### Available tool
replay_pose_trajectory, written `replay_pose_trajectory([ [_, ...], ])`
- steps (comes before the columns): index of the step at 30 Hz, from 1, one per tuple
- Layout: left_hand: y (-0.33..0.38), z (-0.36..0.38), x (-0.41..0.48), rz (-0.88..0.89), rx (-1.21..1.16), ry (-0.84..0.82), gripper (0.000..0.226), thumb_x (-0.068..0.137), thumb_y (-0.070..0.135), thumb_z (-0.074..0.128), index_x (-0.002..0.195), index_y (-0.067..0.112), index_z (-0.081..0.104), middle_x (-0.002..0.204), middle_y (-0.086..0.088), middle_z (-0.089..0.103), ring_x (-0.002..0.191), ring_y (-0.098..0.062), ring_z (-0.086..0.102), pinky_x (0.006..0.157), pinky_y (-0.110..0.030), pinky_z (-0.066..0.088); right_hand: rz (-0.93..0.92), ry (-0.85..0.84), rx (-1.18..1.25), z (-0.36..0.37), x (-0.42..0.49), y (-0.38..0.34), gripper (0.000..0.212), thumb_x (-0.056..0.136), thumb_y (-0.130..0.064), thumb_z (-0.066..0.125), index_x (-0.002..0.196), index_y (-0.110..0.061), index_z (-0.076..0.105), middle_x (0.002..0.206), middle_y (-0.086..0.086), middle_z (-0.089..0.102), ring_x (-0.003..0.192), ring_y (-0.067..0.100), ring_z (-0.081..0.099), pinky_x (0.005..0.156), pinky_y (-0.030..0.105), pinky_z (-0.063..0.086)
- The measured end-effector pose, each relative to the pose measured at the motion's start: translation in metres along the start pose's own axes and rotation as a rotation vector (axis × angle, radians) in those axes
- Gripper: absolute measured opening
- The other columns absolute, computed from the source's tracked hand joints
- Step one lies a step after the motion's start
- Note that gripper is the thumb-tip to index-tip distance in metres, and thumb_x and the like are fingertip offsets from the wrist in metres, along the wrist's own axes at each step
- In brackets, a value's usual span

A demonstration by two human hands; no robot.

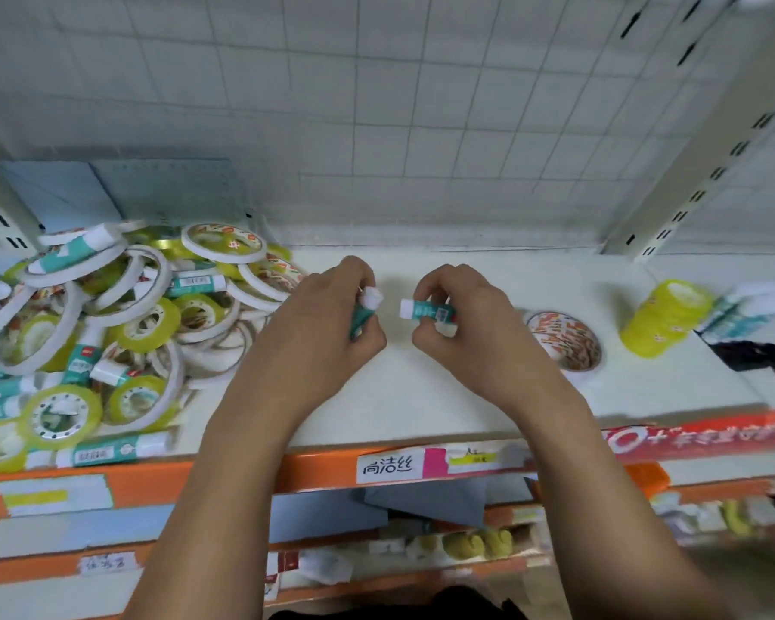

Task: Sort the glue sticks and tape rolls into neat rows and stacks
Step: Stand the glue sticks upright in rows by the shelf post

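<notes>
My left hand (327,315) grips a teal glue stick (364,311) with a white cap, held above the middle of the white shelf (403,396). My right hand (466,324) grips another teal glue stick (426,309), its white cap pointing left. A jumbled pile of tape rolls and glue sticks (108,333) covers the shelf's left part. At the right stand a stack of white patterned tape rolls (564,340) and a stack of yellow-green tape rolls (665,317). Blurred glue sticks (748,308) lie behind that stack.
A white tiled wall backs the shelf. A slotted metal upright (699,181) rises at the right. The shelf's front edge is orange with price labels (390,467). Lower shelves with goods show below. A dark object (766,358) sits at the far right.
</notes>
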State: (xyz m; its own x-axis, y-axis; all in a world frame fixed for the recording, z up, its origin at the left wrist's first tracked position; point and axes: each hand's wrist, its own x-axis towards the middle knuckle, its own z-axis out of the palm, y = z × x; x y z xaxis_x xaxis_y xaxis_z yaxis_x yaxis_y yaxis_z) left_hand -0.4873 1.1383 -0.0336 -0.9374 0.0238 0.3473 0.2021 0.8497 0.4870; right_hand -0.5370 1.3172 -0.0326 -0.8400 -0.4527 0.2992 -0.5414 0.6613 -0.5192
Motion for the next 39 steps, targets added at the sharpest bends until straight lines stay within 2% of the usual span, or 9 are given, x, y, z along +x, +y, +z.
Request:
replay_pose_trajectory([
  [5,0.047,0.027,0.018,0.106,-0.014,-0.092,0.035,0.087,0.028,0.051,0.122,0.025,0.055,0.100,0.001,0.053,0.094,-0.022,0.051,0.081,-0.037,0.043,0.079,0.077,-0.051,-0.041,-0.033,0.034,0.019,0.080,-0.015,0.064,0.098,-0.016,0.058,0.089,-0.003,0.052,0.080,0.013,0.048,0.071,0.025,0.040],
  [8,0.076,0.047,0.026,0.145,-0.024,-0.140,0.039,0.090,0.030,0.050,0.129,0.031,0.052,0.104,0.006,0.052,0.095,-0.015,0.053,0.078,-0.032,0.044,0.122,0.121,-0.027,-0.066,-0.052,0.059,0.017,0.079,-0.015,0.063,0.096,-0.016,0.059,0.089,-0.001,0.054,0.079,0.014,0.051,0.071,0.027,0.042],
  [11,0.111,0.070,0.034,0.185,-0.010,-0.184,0.043,0.092,0.032,0.053,0.134,0.034,0.047,0.109,0.009,0.052,0.096,-0.010,0.051,0.077,-0.024,0.041,0.145,0.155,-0.003,-0.091,-0.069,0.090,0.020,0.079,-0.028,0.060,0.096,-0.017,0.059,0.090,-0.002,0.053,0.080,0.013,0.051,0.072,0.026,0.044],
  [15,0.165,0.107,0.046,0.175,-0.063,-0.191,0.034,0.089,0.035,0.062,0.121,0.031,0.049,0.109,0.014,0.056,0.092,-0.006,0.054,0.076,-0.019,0.044,0.149,0.161,-0.037,-0.124,-0.092,0.142,0.016,0.081,-0.016,0.062,0.096,-0.017,0.058,0.090,-0.001,0.053,0.080,0.013,0.049,0.070,0.027,0.041],
  [18,0.205,0.139,0.056,0.228,-0.037,-0.198,0.022,0.090,0.029,0.062,0.110,0.026,0.054,0.104,0.007,0.059,0.089,-0.012,0.054,0.072,-0.025,0.040,0.162,0.136,-0.037,-0.151,-0.108,0.186,0.014,0.082,-0.016,0.063,0.095,-0.020,0.058,0.091,-0.001,0.054,0.080,0.013,0.049,0.069,0.026,0.038],
  [23,0.259,0.194,0.073,0.259,-0.021,-0.260,0.025,0.092,0.028,0.060,0.117,0.022,0.059,0.107,0.000,0.059,0.095,-0.019,0.053,0.081,-0.038,0.045,0.196,0.123,-0.015,-0.190,-0.129,0.255,0.012,0.082,-0.021,0.059,0.095,-0.023,0.058,0.092,-0.006,0.054,0.083,0.007,0.051,0.069,0.014,0.038],
  [25,0.276,0.215,0.078,0.259,-0.009,-0.269,0.026,0.093,0.028,0.060,0.118,0.022,0.060,0.108,0.001,0.059,0.097,-0.019,0.055,0.081,-0.038,0.045,0.206,0.114,-0.004,-0.200,-0.136,0.281,0.011,0.082,-0.021,0.059,0.093,-0.024,0.058,0.090,-0.010,0.052,0.084,0.006,0.050,0.068,0.011,0.037],
  [32,0.312,0.271,0.093,0.173,0.052,-0.352,0.030,0.092,0.027,0.061,0.123,0.025,0.061,0.110,0.002,0.058,0.103,-0.020,0.056,0.083,-0.037,0.046,0.239,0.036,0.035,-0.222,-0.145,0.343,0.016,0.087,-0.022,0.060,0.103,-0.026,0.059,0.097,-0.012,0.051,0.090,0.005,0.050,0.079,0.026,0.046],
  [39,0.320,0.292,0.102,0.147,0.087,-0.395,0.028,0.090,0.030,0.061,0.118,0.028,0.064,0.111,0.006,0.059,0.103,-0.019,0.056,0.079,-0.038,0.050,0.242,0.012,0.055,-0.222,-0.143,0.360,0.016,0.086,-0.024,0.059,0.103,-0.028,0.060,0.096,-0.011,0.053,0.089,0.008,0.054,0.078,0.038,0.051],
])
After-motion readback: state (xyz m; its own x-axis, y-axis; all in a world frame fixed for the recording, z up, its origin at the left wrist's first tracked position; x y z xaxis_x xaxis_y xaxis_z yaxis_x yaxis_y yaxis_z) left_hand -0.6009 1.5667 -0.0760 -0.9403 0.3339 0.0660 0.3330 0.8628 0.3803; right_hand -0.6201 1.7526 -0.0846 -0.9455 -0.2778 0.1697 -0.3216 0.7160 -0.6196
